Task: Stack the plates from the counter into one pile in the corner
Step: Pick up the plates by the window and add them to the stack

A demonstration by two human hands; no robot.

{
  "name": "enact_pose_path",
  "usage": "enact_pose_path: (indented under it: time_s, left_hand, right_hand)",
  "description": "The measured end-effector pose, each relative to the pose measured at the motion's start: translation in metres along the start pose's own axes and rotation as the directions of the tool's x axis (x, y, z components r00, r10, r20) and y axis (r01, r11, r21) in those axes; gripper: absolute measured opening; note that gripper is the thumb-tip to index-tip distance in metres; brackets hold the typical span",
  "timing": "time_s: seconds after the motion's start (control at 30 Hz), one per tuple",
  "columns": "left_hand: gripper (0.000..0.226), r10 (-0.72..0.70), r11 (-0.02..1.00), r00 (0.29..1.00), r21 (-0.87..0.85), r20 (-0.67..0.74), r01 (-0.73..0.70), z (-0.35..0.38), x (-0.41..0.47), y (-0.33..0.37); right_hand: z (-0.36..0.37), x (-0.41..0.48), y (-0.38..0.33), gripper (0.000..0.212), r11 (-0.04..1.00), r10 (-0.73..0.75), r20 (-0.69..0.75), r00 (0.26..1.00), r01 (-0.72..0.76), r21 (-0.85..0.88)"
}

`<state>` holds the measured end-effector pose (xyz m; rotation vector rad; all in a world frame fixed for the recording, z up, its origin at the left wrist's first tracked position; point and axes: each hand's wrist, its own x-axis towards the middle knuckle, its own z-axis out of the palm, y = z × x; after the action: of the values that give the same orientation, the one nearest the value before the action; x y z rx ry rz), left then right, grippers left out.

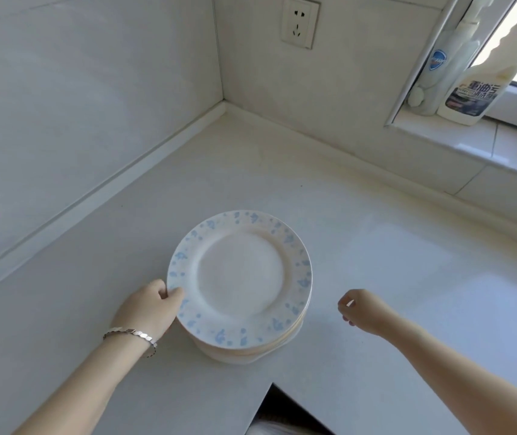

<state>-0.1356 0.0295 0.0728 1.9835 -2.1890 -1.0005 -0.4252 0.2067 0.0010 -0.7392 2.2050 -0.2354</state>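
Observation:
A pile of white plates (240, 277) with blue-speckled rims stands on the white counter (376, 262), near its front edge and well short of the wall corner (224, 103). My left hand (149, 307), with a silver bracelet on the wrist, grips the left rim of the top plate, thumb on top. My right hand (360, 310) hovers to the right of the pile, apart from it, fingers loosely curled and holding nothing.
A wall socket (300, 22) sits above the corner. On the window sill (470, 139) at the right stand a cleaner bottle (477, 89) and a smaller bottle (439, 67). The counter's cut-out edge (269, 390) lies just below the pile.

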Motion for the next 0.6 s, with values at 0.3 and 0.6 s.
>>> enact_pose_path:
  time_s: [0.3,0.6]
  left_hand:
    - [0.018,-0.203,0.484,0.962,-0.835,0.183,0.261,0.02,-0.009,0.034]
    - [0.049,0.572,0.81,0.74,0.106,-0.353,-0.576,0.037,-0.015,0.064]
  right_hand:
    - [0.008,0.004,0.011,0.009,1.0,0.001,0.024,1.0,-0.001,0.004]
    - [0.006,-0.007,0.037,0.018,0.989,0.065,0.032,0.997,-0.069,0.127]
